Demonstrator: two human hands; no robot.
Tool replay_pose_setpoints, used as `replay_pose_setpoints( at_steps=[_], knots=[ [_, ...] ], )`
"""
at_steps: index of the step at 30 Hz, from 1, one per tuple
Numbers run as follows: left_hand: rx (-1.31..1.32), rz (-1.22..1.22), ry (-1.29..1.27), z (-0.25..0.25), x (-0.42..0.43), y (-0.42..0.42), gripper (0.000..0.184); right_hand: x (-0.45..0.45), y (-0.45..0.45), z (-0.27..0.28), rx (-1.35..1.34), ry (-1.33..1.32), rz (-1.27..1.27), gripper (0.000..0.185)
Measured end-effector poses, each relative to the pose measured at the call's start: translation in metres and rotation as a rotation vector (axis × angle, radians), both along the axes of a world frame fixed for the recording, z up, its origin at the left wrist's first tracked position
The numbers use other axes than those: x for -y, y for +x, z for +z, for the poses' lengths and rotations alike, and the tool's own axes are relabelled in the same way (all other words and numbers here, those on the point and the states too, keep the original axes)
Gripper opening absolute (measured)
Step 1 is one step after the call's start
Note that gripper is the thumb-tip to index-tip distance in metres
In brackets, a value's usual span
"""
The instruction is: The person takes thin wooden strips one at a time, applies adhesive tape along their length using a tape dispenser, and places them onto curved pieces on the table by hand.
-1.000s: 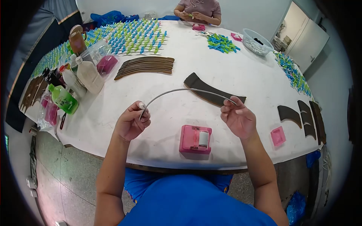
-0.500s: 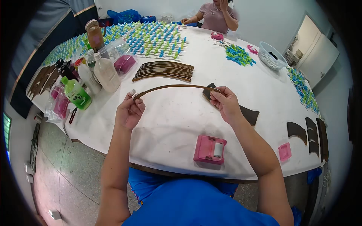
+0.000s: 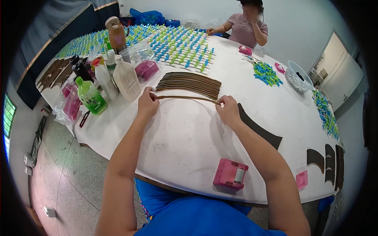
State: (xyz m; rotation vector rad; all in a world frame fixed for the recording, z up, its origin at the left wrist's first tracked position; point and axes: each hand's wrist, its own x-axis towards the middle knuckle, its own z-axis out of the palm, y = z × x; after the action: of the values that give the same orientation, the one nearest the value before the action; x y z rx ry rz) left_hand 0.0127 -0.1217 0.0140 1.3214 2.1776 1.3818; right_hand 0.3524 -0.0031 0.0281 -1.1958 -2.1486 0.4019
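Left hand (image 3: 148, 103): fingers pinching left end of curved brown strip (image 3: 187, 97) | Right hand (image 3: 228, 109): fingers pinching right end | Strip: near side of curved-strip row (image 3: 189, 83), above white tabletop (image 3: 177, 137)

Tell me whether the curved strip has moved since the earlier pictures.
Yes. The curved strip has moved away from the pink dispenser, toward the stack of curved pieces, and is now close by its near edge.

Pale wall (image 3: 299, 23), open door (image 3: 344, 78), speckled floor (image 3: 75, 185)
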Motion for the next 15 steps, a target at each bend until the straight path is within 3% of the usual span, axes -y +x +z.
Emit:
replay_pose_setpoints(
  at_steps=[6,15],
  knots=[
    [-0.168,0.075,-0.023,-0.013,-0.02,-0.013,0.039,-0.009,-0.019,-0.013,0.21,0.056,-0.105,0.012],
    [-0.221,0.221,-0.056,-0.009,-0.026,-0.006,0.044,-0.017,-0.03,-0.015,0.222,-0.002,-0.17,0.013]
  ],
)
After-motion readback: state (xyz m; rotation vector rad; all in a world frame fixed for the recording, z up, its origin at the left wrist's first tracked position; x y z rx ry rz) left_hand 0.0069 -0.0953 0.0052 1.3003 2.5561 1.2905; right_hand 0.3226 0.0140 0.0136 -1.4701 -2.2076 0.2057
